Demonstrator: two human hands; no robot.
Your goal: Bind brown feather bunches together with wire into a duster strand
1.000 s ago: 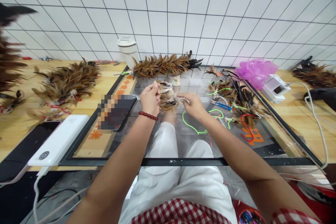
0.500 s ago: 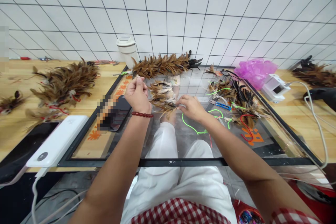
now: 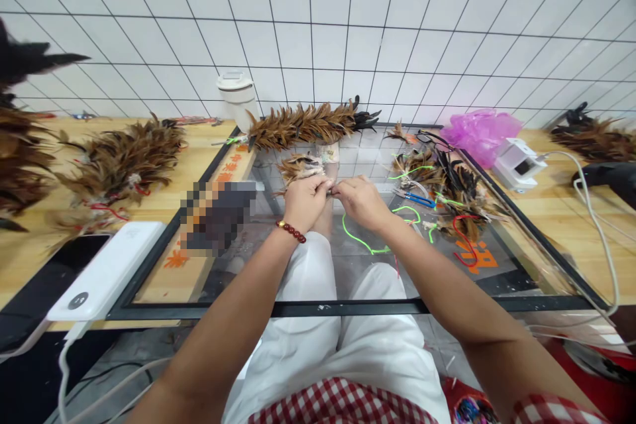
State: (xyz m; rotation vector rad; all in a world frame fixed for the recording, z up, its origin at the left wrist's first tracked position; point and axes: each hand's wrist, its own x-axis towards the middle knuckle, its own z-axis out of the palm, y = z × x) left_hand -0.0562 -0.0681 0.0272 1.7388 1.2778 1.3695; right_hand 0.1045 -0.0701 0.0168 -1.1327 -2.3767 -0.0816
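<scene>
My left hand (image 3: pixel 305 201) and my right hand (image 3: pixel 362 200) meet at the middle of a glass-topped table (image 3: pixel 348 278), both closed on a small bundle of brown feathers (image 3: pixel 298 167) that fans out to the upper left. The fingertips pinch the bundle's stem end between them. A red bead bracelet (image 3: pixel 291 231) sits on my left wrist. A bright green cord (image 3: pixel 365 238) lies on the glass just below my right hand.
A long brown feather duster (image 3: pixel 308 124) lies across the back. Loose feathers, cords and blue scissors (image 3: pixel 420 199) are piled at right, with a pink bag (image 3: pixel 481 134) and a white device (image 3: pixel 517 164). Left: feather heaps (image 3: pixel 124 159), a white power bank (image 3: pixel 106 271), a white cup (image 3: pixel 238 98).
My left hand swung out to the left away from the bundle, then came back and closed on it beside my right hand. The feathers now point up and left.
</scene>
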